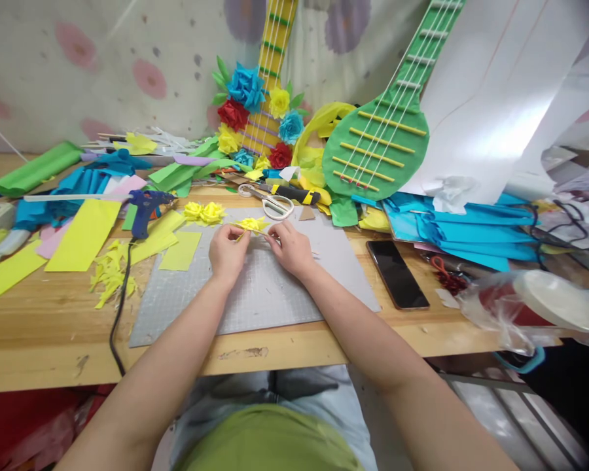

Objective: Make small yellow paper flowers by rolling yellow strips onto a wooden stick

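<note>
My left hand (pixel 228 254) is closed, its thumb and forefinger pinching the edge of a yellow paper flower (pixel 252 224) over the mat. My right hand (pixel 292 250) is closed too, with its fingertips around a thin stick (pixel 261 232) that reaches across to the flower. The flower's lower side and part of the stick are hidden by my fingers. Just left of my hands lie finished-looking yellow paper roses (pixel 205 212). A pair of scissors (pixel 275 204) with pale handles rests beyond my right hand. Under both hands is a grey cutting mat (pixel 260 294).
A blue glue gun (pixel 146 210) stands at left, its black cord crossing the table edge. Yellow paper pieces (pixel 83 235) and shreds (pixel 112 271) lie near it. A phone (pixel 397 275) is at right. A green paper instrument (pixel 377 147) and a flower-trimmed yellow one (pixel 275 78) lean behind.
</note>
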Motion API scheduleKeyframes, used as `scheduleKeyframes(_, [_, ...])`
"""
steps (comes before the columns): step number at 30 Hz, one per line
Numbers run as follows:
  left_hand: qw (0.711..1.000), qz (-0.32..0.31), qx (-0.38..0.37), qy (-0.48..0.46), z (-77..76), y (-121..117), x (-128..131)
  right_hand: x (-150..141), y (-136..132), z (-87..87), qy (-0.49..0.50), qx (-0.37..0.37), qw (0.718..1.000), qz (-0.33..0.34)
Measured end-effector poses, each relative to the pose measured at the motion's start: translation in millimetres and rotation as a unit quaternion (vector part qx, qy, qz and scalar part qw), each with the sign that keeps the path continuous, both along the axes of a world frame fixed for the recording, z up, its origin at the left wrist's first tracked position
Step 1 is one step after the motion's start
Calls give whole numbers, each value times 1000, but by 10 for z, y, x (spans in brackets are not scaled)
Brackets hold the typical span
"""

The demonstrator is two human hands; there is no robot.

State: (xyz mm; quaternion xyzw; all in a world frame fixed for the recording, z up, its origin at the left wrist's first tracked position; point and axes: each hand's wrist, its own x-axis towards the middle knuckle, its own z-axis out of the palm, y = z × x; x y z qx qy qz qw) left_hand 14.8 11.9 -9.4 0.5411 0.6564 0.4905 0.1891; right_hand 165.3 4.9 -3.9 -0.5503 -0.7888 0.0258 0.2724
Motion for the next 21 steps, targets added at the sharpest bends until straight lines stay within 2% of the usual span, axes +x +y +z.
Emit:
scheduleKeyframes(12, [999,26,-10,-17,-18,22,-19,32,-29,46,-34,-17,999,-11])
scheduleKeyframes(17, [999,45,-16,-9,-5,27,-64,194,-20,80,-31,-5,999,-5])
scheduleKeyframes(21, [999,41,-32,10,-7,31,-93,338,8,115,-12,-6,999,-45])
